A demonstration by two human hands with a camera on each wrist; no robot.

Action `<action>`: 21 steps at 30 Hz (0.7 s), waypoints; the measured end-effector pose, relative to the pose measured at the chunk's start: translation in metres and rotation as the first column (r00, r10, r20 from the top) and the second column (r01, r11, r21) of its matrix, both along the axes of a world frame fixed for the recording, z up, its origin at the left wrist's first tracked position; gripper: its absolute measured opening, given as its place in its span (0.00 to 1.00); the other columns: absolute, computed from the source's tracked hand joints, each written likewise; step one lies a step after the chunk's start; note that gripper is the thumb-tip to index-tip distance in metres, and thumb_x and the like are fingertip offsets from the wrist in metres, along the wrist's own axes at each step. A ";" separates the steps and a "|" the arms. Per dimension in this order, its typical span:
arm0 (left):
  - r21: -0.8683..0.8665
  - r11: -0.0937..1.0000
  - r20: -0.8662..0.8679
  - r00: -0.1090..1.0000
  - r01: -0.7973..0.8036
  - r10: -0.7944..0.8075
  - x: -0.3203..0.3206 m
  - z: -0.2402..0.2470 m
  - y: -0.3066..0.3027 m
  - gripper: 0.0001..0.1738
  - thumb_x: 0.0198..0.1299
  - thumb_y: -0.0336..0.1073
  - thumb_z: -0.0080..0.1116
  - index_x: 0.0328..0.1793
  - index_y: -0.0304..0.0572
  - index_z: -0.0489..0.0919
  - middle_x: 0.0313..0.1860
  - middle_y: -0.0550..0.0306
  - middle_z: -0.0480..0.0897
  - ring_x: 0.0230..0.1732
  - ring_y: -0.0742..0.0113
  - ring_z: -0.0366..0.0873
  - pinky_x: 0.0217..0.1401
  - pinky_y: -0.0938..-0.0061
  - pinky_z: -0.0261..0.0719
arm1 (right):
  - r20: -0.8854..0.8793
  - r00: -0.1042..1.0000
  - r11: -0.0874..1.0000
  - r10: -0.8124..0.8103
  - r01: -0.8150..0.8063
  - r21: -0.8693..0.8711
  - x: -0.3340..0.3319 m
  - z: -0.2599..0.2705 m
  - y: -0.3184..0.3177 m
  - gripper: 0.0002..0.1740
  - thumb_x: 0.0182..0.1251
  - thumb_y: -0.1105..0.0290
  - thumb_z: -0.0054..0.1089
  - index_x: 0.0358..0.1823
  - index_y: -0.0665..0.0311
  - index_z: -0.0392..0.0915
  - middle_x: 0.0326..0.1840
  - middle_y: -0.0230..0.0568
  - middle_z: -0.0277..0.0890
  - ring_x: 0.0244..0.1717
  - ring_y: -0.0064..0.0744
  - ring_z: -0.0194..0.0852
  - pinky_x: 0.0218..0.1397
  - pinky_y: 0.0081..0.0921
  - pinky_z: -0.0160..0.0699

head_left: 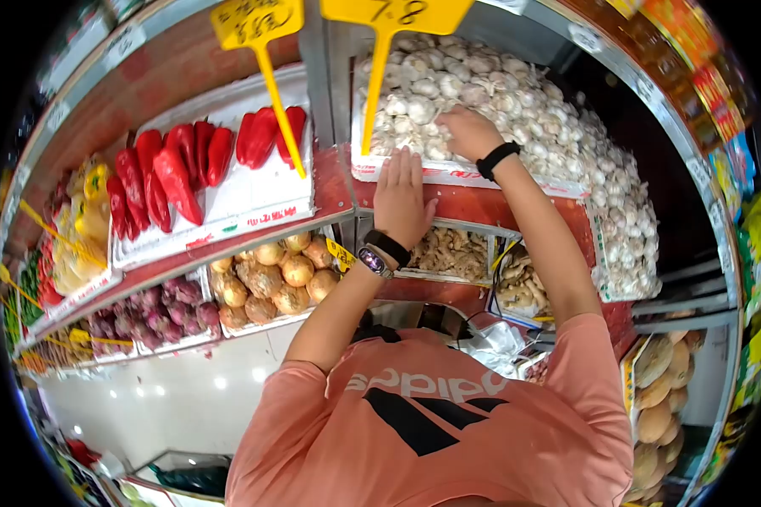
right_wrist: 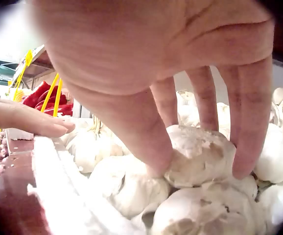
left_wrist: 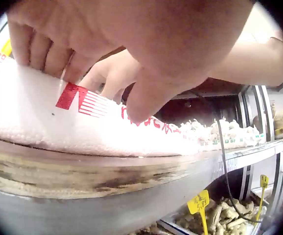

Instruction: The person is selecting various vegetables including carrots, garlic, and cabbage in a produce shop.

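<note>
In the head view my right hand (head_left: 473,135) reaches over a heap of white garlic bulbs (head_left: 516,93). The right wrist view shows its thumb and fingers bent around one garlic bulb (right_wrist: 200,156), which lies among the others. My left hand (head_left: 402,203) rests with extended fingers at the front edge of the white foam tray (head_left: 461,176) that holds the garlic. Seen from the left wrist, those fingertips reach over the top of the tray's wall (left_wrist: 29,103), and the fingers' ends are hidden behind it. A black band is on each wrist.
Red peppers (head_left: 177,182) lie in a foam tray to the left. Below are onions (head_left: 262,283) and ginger (head_left: 448,252). A yellow price sign (head_left: 397,13) stands on a stalk at the garlic's left edge. Bottles (head_left: 659,51) line a shelf at the upper right.
</note>
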State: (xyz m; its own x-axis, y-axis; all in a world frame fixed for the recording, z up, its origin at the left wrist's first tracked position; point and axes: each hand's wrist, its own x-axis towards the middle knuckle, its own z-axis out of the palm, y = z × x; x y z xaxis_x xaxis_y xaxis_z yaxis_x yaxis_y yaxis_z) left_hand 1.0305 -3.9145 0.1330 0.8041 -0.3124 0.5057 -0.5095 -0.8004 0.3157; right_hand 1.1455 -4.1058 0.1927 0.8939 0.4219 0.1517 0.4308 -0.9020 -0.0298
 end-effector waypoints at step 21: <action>0.078 0.995 -0.075 0.995 -0.058 0.064 0.001 0.003 -0.003 0.53 0.50 0.52 0.70 0.76 0.31 0.58 0.76 0.37 0.61 0.79 0.48 0.53 0.82 0.58 0.48 | 0.103 0.966 0.901 0.237 -0.259 0.349 -0.004 0.003 0.064 0.25 0.52 0.62 0.74 0.47 0.64 0.73 0.52 0.44 0.76 0.52 0.45 0.78 0.51 0.38 0.79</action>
State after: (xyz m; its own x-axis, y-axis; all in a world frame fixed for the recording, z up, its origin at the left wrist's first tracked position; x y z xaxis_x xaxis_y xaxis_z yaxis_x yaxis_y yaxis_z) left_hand 1.0314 -3.9178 0.1363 0.8584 -0.2967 0.4184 -0.4357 -0.8522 0.2898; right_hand 1.1420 -4.0419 0.1954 0.7528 0.5370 0.3807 0.6496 -0.6994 -0.2980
